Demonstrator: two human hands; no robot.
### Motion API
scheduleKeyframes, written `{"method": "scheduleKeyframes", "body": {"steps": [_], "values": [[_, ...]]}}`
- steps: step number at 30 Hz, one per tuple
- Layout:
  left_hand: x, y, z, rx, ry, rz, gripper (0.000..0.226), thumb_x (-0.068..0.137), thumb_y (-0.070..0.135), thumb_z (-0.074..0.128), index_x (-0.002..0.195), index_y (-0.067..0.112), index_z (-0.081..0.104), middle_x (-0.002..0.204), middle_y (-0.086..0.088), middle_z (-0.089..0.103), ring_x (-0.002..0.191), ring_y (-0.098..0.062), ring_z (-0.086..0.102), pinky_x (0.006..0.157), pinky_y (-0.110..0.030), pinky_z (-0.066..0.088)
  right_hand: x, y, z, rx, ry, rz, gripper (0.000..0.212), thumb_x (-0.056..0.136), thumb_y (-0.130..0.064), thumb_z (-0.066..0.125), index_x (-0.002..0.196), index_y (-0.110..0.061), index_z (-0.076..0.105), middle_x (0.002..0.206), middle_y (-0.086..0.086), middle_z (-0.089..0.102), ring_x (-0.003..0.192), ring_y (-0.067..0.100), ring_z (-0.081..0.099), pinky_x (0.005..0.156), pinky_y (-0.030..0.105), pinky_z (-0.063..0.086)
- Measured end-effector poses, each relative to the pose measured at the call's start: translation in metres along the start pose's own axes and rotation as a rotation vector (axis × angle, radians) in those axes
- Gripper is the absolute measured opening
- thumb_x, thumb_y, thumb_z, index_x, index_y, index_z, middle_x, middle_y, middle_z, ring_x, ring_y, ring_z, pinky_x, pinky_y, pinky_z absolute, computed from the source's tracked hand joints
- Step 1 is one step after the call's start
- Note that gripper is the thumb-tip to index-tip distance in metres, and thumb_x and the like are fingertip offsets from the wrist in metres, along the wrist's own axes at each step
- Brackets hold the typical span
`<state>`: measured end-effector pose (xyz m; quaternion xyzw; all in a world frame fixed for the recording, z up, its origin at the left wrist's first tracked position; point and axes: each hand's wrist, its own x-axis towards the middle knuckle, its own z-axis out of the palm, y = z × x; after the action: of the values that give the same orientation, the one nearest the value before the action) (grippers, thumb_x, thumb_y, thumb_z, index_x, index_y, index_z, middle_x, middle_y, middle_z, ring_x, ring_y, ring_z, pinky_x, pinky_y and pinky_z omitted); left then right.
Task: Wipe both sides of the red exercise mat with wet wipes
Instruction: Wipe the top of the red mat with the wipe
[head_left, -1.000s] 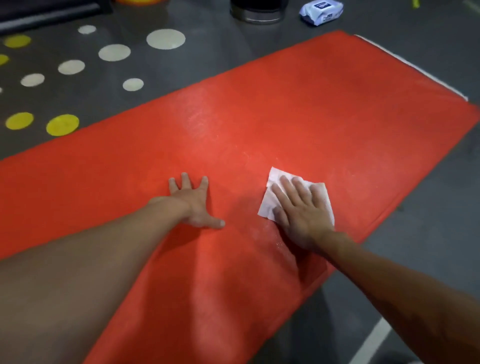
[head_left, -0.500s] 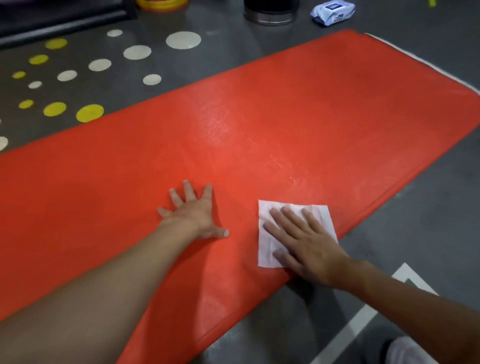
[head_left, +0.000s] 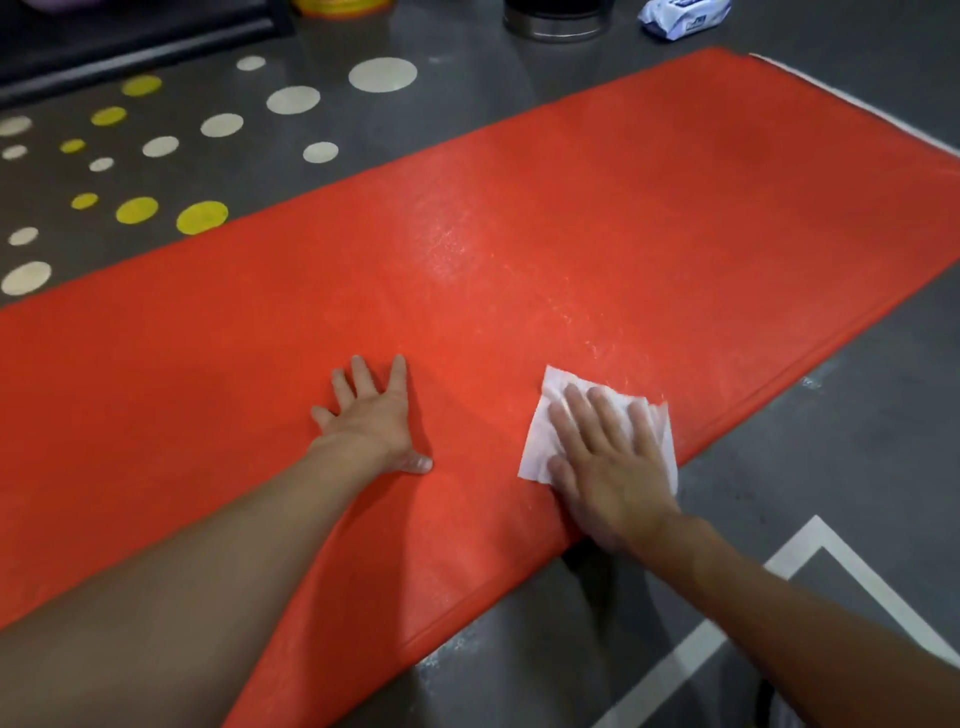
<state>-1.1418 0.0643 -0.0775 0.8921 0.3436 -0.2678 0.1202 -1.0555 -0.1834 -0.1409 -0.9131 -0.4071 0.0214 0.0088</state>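
The red exercise mat (head_left: 519, 218) lies flat across the grey floor, running from lower left to upper right. A damp sheen shows on its middle. My right hand (head_left: 608, 467) presses a white wet wipe (head_left: 545, 431) flat against the mat near its near edge, fingers straight and spread over it. My left hand (head_left: 371, 415) rests flat on the mat to the left of the wipe, fingers spread, holding nothing.
A pack of wet wipes (head_left: 683, 18) lies on the floor beyond the mat's far end, beside a dark round metal-rimmed base (head_left: 553, 23). White and yellow dots (head_left: 382, 74) mark the floor at upper left. White painted lines (head_left: 810, 540) cross the floor at lower right.
My right hand slid the wipe toward the mat's near edge, then back a little farther onto the mat. My left hand stayed planted flat on the mat.
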Motion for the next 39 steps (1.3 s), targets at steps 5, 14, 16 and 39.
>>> {"method": "scheduleKeyframes", "body": {"steps": [5, 14, 16, 39], "values": [[-0.002, -0.005, 0.000, 0.000, -0.014, -0.008, 0.135, 0.068, 0.052, 0.084, 0.155, 0.025, -0.015, 0.161, -0.015, -0.022, 0.149, -0.038, -0.012, 0.117, -0.059, 0.012, -0.011, -0.017, 0.000, -0.037, -0.017, -0.445, 0.062, 0.098, -0.051, 0.033, 0.151, -0.021, 0.038, 0.160, 0.007, 0.029, 0.148, 0.029, 0.024, 0.114, 0.056, 0.016], [0.004, -0.019, -0.018, -0.032, 0.099, 0.022, 0.099, 0.065, 0.043, 0.088, 0.146, 0.040, 0.030, 0.145, -0.002, 0.029, 0.134, -0.036, 0.029, 0.101, -0.053, 0.038, 0.005, -0.033, 0.005, -0.005, -0.032, -0.267, 0.067, 0.098, -0.050, 0.027, 0.152, -0.012, 0.033, 0.161, 0.013, 0.025, 0.149, 0.033, 0.019, 0.115, 0.053, 0.014], [0.005, -0.018, -0.013, -0.031, 0.113, 0.016, 0.099, 0.066, 0.041, 0.088, 0.145, 0.039, 0.028, 0.147, -0.004, 0.025, 0.135, -0.036, 0.026, 0.103, -0.056, 0.035, 0.026, -0.007, 0.001, -0.055, -0.004, -0.338, 0.064, 0.098, -0.051, 0.027, 0.152, -0.018, 0.036, 0.160, 0.008, 0.029, 0.148, 0.030, 0.026, 0.115, 0.053, 0.020], [0.028, -0.035, -0.035, -0.087, 0.085, -0.031, 0.106, 0.059, 0.048, 0.090, 0.147, 0.042, 0.031, 0.147, 0.000, 0.031, 0.136, -0.039, 0.028, 0.102, -0.056, 0.037, 0.097, -0.040, -0.006, -0.055, -0.081, -0.088, 0.072, 0.094, -0.050, 0.004, 0.158, -0.017, 0.006, 0.166, 0.004, 0.003, 0.153, 0.026, 0.005, 0.119, 0.057, 0.005]]}}
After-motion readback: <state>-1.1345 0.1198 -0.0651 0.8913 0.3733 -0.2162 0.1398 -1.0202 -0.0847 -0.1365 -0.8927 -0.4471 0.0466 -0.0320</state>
